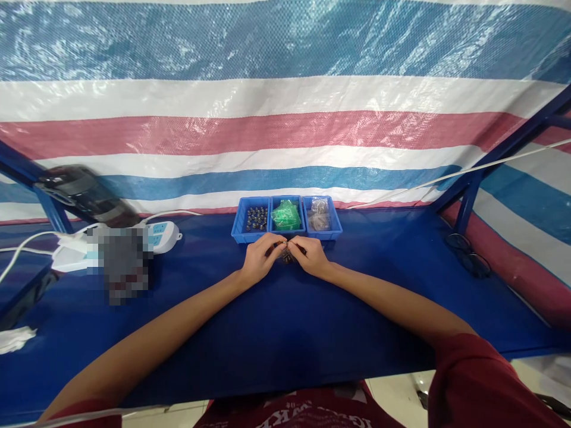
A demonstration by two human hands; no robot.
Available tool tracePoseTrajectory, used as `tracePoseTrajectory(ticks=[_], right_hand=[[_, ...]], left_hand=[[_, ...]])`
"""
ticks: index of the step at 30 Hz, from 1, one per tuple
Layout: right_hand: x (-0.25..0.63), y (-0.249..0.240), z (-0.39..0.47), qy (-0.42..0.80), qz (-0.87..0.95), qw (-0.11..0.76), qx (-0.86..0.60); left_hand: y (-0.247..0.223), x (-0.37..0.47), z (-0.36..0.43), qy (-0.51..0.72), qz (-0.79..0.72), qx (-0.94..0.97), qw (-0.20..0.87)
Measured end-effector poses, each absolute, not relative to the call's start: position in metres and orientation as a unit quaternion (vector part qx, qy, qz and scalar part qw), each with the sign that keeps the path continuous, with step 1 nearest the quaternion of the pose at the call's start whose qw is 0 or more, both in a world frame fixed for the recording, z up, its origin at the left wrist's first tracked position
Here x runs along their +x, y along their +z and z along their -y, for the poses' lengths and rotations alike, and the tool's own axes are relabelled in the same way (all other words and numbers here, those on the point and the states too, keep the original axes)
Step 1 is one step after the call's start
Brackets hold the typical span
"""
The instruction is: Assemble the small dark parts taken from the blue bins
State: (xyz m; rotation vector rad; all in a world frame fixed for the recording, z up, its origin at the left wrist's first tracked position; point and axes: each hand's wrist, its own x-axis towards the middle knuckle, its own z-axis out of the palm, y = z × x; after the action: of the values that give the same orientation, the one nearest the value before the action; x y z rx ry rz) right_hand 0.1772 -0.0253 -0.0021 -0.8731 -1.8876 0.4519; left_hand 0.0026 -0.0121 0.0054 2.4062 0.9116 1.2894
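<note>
My left hand (260,257) and my right hand (311,255) meet just in front of the blue bins, thumbs and fingertips pinched close together. What they hold between the fingertips is too small to make out. Under the fingertips shows a little cluster of brassy and dark parts (286,257), partly hidden by the hands. Behind stand three blue bins in a row. Small dark metal parts (257,219) lie in the left bin (237,221), green packets (286,215) fill the middle bin (288,232), and clear plastic bags (319,220) are in the right bin (338,226).
To the left on the blue table (276,333) are a white power strip (165,236) with cables and a pixelated dark object (125,264). A dark bottle-like object (84,193) leans behind them. Eyeglasses (468,255) lie at the right; white tissue (16,339) at far left.
</note>
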Motion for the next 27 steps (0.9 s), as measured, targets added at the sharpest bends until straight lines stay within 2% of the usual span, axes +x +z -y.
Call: tracePoseTrajectory(ticks=[15,27], right_hand=[[0.1769,-0.0049,0.0221,0.202,0.79,0.462,-0.349],[0.1774,-0.0049,0.0205,0.218,0.795,0.439,-0.358]], left_hand=[[0.0056,0.003,0.0117,0.435,-0.32,0.831,0.134],[0.0059,0.0037,0.0098,0.404,-0.34,0.83,0.181]])
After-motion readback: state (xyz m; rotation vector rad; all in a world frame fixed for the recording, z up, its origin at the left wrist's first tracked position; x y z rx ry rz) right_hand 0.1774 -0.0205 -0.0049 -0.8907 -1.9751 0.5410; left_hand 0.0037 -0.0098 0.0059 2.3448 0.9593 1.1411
